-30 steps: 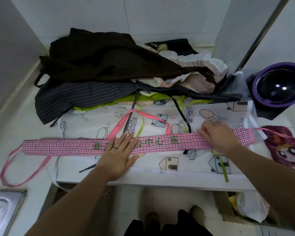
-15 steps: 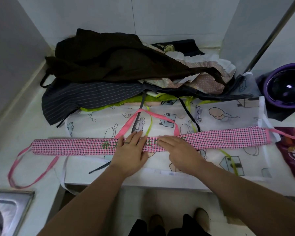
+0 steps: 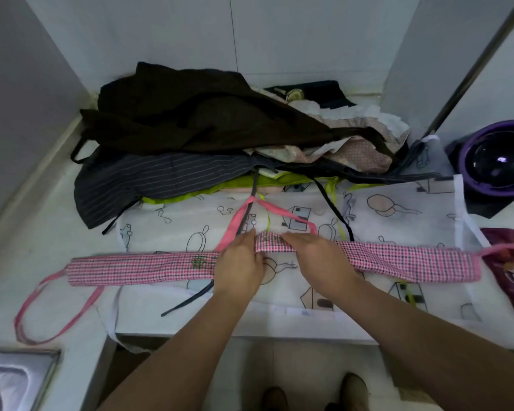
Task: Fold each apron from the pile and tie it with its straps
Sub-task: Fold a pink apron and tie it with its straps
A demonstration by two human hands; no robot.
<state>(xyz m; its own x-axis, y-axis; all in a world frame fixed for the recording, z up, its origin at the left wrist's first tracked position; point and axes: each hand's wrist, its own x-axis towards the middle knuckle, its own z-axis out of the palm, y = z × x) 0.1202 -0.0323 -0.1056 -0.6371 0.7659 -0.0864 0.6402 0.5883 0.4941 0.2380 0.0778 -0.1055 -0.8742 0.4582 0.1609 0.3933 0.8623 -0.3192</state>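
On the white counter (image 3: 27,232), head view: the pink checked apron (image 3: 131,268) is folded into one long narrow band running left to right, lying across a spread white cartoon-print apron (image 3: 383,209). Its pink neck loop (image 3: 279,210) projects from the band's far edge toward the pile (image 3: 190,129) of dark, striped and dotted aprons heaped against the wall. A pink side strap (image 3: 42,321) trails in a loop off the band's left end. Both hands meet at the band's middle, where the cloth is raised into a small hump. The left hand (image 3: 239,262) pinches that hump between thumb and curled fingers. The right hand (image 3: 318,256) lies over the band just beside it, fingers pointing left across the raised cloth; whether its thumb clamps the fabric from beneath cannot be told. The band extends well past each hand on either side, flat on the surface. Green characters printed on the band are mostly covered by the left hand and unreadable. The right-end strap blurs into a purple printed cloth (image 3: 511,271), which the frame cuts off. A purple bowl (image 3: 499,161) at far right and a steel sink (image 3: 12,378) at lower left are likewise cut off.
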